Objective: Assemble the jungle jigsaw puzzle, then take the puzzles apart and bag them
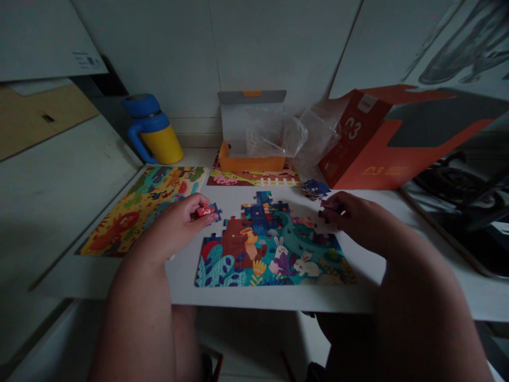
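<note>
Close to the front edge of the desk, the puzzle lay flat, its long side running along that edge. Both its back corners had gaps. The left hand was just beside the back left gap, with thumb and fingers pinched on a red and blue piece. The right hand was by the back right gap, pinched on a dark piece. I could not tell which hand was nearer. A small pile of pieces lay just behind the right hand. A yellow picture lay along the desk's left edge. Near the back right stood a big orange box with what looked like "03" on two sides. Its smaller words were too tiny to read.
</note>
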The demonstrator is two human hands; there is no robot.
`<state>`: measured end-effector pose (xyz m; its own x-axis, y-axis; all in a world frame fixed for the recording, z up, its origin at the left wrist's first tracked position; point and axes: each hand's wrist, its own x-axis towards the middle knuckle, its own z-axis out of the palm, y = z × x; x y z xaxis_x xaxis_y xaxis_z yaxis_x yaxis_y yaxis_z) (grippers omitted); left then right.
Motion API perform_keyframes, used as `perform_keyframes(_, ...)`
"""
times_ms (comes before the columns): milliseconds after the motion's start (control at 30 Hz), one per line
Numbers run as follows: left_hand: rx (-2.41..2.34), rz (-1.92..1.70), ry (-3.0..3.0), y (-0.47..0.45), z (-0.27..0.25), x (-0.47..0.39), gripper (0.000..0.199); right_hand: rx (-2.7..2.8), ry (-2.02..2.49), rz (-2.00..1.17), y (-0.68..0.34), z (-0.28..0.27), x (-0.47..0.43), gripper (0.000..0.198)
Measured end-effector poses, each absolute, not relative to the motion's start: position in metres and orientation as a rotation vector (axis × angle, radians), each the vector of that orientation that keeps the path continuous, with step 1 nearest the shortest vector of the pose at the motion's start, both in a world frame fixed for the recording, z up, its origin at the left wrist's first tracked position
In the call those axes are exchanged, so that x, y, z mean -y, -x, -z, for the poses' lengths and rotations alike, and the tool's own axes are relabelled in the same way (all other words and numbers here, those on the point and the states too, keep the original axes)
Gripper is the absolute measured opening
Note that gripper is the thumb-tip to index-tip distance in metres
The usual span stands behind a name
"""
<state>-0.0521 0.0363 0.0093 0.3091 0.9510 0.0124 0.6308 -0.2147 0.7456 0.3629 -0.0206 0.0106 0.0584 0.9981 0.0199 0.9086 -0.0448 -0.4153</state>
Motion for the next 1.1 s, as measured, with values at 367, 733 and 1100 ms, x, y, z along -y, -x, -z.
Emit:
perform_keyframes(367, -1.261, -0.580, -2.049, 0.042, -0.024, -0.029, 0.031, 1.940, 1.932, -0.334, -0.352, -0.022, 0.024, 0.031)
perform_keyframes(733, -1.200, 0.037, -2.144, 0.055, -0.045, 0.010, 0.038, 2.257, 1.939, -0.873, -0.345, -0.052, 0.075, 0.023)
perform_keyframes(1100, -1.206, 0.009, -2.003, 0.054, -0.052, 0.028, 0.037, 2.247, 1.931, -1.098, -0.351, -0.042, 0.073, 0.010)
